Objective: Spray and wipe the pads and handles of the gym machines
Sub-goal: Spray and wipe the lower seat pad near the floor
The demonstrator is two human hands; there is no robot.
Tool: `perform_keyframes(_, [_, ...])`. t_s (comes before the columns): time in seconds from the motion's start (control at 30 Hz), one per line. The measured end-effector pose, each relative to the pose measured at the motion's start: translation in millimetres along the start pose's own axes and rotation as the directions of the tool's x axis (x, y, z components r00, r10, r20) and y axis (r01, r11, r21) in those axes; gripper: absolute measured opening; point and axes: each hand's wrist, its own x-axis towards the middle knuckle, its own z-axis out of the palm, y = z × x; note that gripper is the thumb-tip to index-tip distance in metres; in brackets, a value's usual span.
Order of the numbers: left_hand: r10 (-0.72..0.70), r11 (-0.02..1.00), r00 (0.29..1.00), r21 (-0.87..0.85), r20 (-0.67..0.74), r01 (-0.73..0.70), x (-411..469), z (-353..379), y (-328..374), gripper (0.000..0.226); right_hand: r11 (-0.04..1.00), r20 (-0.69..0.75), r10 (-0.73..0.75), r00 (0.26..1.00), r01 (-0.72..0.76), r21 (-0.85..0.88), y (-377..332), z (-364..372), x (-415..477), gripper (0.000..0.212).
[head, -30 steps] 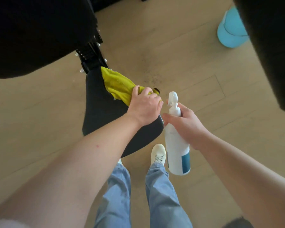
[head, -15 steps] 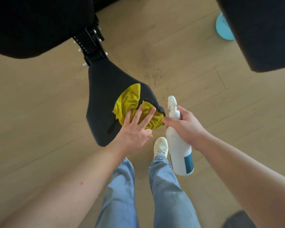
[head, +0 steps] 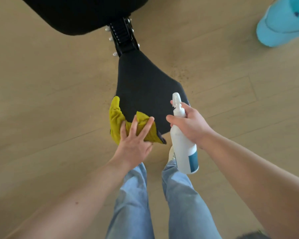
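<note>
Your left hand (head: 134, 145) presses the yellow cloth (head: 116, 118) under spread, straight fingers (head: 146, 127) at the seat pad's (head: 145, 83) near left edge. Your right hand (head: 192, 125) grips the spray bottle (head: 184, 152) by its neck, beside the pad's near right corner. The bottle's blue label is illegible.

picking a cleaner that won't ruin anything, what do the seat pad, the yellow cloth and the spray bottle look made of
The seat pad looks like black matte vinyl or synthetic leather over padding: smooth skin, rounded edges. The cloth is probably microfibre: ribbed, fuzzy weave, draping limply over the pad's edge. The spray bottle is opaque white plastic with a slight sheen.
</note>
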Motion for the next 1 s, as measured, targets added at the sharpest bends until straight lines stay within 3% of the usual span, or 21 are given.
perform_keyframes(0.07, [0.076, 0.997, 0.997, 0.021, 0.009, -0.076, 19.7, -2.9, 13.7, 0.034, 1.0, 0.002, -0.013, 1.0, 0.013, -0.013, -3.4, 4.1, -0.2, 0.026])
perform_keyframes(0.17, [0.164, 0.984, 0.986, 0.065, 0.008, -0.164, 34.6, -4.9, 17.6, 0.04, 0.999, -0.01, -0.013, 1.0, 0.012, -0.034, -3.7, 6.3, 0.2, 0.034])
perform_keyframes(0.27, [0.177, 0.983, 0.984, 0.055, -0.027, -0.175, 19.1, -0.6, 3.0, 0.029, 0.999, -0.024, 0.004, 1.0, -0.006, -0.045, -4.5, 7.1, -1.0, 0.041])
perform_keyframes(0.4, [0.031, 0.999, 0.999, -0.019, -0.04, -0.032, -24.2, 17.4, -23.0, 0.025, 0.998, -0.005, 0.033, 0.999, -0.033, -0.061, -1.0, 8.9, -1.5, 0.042])
perform_keyframes(0.5, [-0.107, 0.971, 0.994, -0.219, -0.02, 0.1, -41.0, 27.2, -33.9, 0.036, 0.996, 0.016, 0.042, 0.999, -0.04, -0.078, -6.9, 17.8, 1.6, 0.045])
perform_keyframes(0.57, [-0.165, 0.894, 0.985, -0.43, -0.051, 0.128, -44.5, 31.8, -32.5, 0.042, 0.997, 0.022, 0.034, 0.999, -0.032, -0.068, -11.7, 24.8, 3.9, 0.033])
perform_keyframes(0.67, [-0.365, 0.747, 0.922, -0.632, -0.133, 0.204, -43.2, 40.6, -16.3, 0.041, 0.997, 0.038, 0.031, 0.999, -0.029, -0.071, -19.1, 36.1, 8.6, 0.041])
perform_keyframes(0.8, [-0.627, 0.493, 0.774, -0.728, 0.082, 0.476, -11.5, 29.1, 2.6, 0.051, 0.997, 0.046, 0.026, 0.999, -0.023, -0.069, -29.7, 49.7, 16.1, 0.034])
perform_keyframes(0.9, [-0.692, 0.351, 0.713, -0.809, 0.114, 0.471, 5.9, 20.8, -9.9, 0.051, 0.997, 0.069, 0.015, 0.997, -0.01, -0.074, -36.1, 55.5, 21.4, 0.03])
perform_keyframes(1.0, [-0.698, 0.163, 0.68, -0.876, 0.223, 0.455, 25.9, 7.6, -41.6, 0.054, 0.998, 0.079, 0.015, 0.997, -0.01, -0.06, -39.9, 55.9, 31.2, 0.042])
